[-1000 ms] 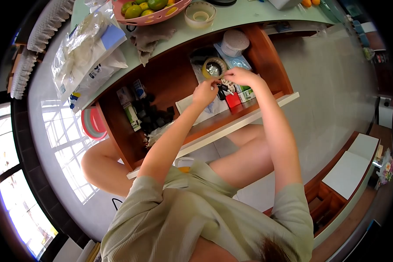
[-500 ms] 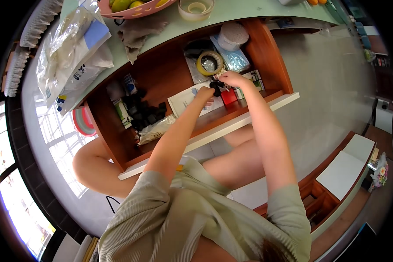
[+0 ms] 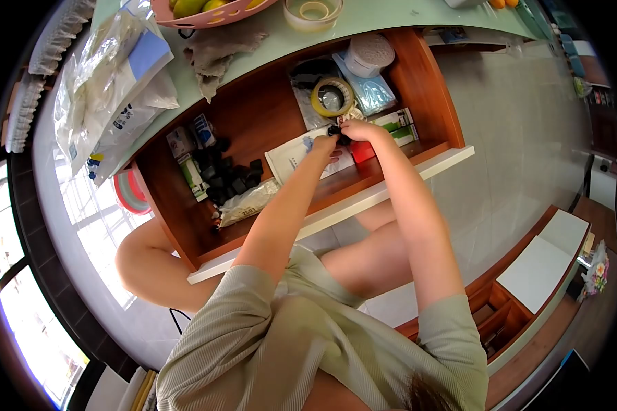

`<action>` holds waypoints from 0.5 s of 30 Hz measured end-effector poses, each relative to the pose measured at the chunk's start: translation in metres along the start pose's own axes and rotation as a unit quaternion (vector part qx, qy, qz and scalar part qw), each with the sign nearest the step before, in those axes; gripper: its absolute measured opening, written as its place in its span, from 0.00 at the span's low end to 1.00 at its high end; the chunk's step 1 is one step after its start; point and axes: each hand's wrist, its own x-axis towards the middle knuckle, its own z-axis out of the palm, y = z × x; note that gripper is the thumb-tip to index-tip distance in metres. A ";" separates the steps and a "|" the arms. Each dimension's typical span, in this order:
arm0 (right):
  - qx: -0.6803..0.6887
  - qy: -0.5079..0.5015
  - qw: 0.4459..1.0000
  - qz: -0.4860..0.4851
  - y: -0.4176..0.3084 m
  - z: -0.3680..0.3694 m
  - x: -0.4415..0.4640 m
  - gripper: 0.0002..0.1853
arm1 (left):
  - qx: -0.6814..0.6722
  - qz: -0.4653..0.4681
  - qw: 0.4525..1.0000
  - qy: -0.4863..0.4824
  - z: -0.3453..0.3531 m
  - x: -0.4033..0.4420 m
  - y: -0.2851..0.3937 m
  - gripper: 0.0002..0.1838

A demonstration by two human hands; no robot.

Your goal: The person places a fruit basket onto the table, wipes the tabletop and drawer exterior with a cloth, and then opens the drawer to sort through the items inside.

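Note:
Over the right half of an open wooden drawer (image 3: 274,106), my left hand (image 3: 324,145) and my right hand (image 3: 358,130) meet at a small black object (image 3: 337,132). Fingers of both hands are closed on it; its exact kind is hard to make out. Beneath my left hand lies a white packet (image 3: 288,159). A red box (image 3: 363,152) sits just below my right hand. Behind the hands is a roll of yellowish tape (image 3: 315,103), beside a blue plastic packet (image 3: 371,94) and a white round tub (image 3: 369,55).
Several black pieces (image 3: 230,178) and a plastic bag (image 3: 248,203) lie in the drawer's left part, near small boxes (image 3: 193,177). On the green tabletop are a pink fruit basket (image 3: 206,17), a grey cloth (image 3: 216,58), a glass bowl (image 3: 312,20) and plastic bags (image 3: 113,89).
My right hand has come down and left, from near the patterned item by the tape to the black object at my left hand. The view has shifted slightly.

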 end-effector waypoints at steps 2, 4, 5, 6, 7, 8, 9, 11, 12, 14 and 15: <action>0.012 0.003 1.000 -0.002 -0.003 -0.004 -0.008 0.19 | -0.002 0.021 0.999 -0.026 -0.006 -0.001 -0.004 0.13; 0.014 -0.002 1.000 0.005 -0.006 -0.005 -0.010 0.18 | 0.011 0.042 0.998 -0.051 -0.014 -0.002 -0.007 0.13; 0.020 -0.007 1.000 0.011 -0.009 -0.005 -0.011 0.18 | 0.017 0.053 0.996 -0.064 -0.017 -0.003 -0.008 0.13; 0.026 -0.011 0.999 0.017 -0.012 -0.004 -0.011 0.18 | 0.010 0.048 0.997 -0.065 -0.020 -0.011 -0.006 0.13; 0.032 -0.015 0.999 0.023 -0.015 -0.003 -0.012 0.18 | 0.002 0.043 0.997 -0.066 -0.022 -0.021 -0.002 0.14; 0.016 0.006 1.000 -0.009 -0.017 -0.002 -0.013 0.17 | -0.004 0.039 0.997 -0.067 -0.026 -0.031 0.003 0.14; 0.064 -0.008 0.998 0.006 -0.019 0.000 -0.010 0.16 | -0.003 0.043 0.996 -0.080 -0.031 -0.035 0.005 0.14; 0.158 -0.036 0.986 0.038 -0.021 0.005 -0.005 0.15 | -0.004 0.048 0.993 -0.108 -0.045 -0.044 0.008 0.15; 0.157 -0.040 0.987 0.022 -0.027 0.003 -0.009 0.15 | -0.011 0.055 0.991 -0.121 -0.051 -0.050 0.010 0.15; 0.176 -0.034 0.984 0.012 -0.039 0.001 -0.017 0.15 | -0.012 0.080 0.991 -0.103 -0.061 -0.061 0.013 0.14; 0.187 -0.031 0.982 0.007 -0.042 0.001 -0.018 0.15 | -0.011 0.093 0.991 -0.094 -0.065 -0.068 0.015 0.14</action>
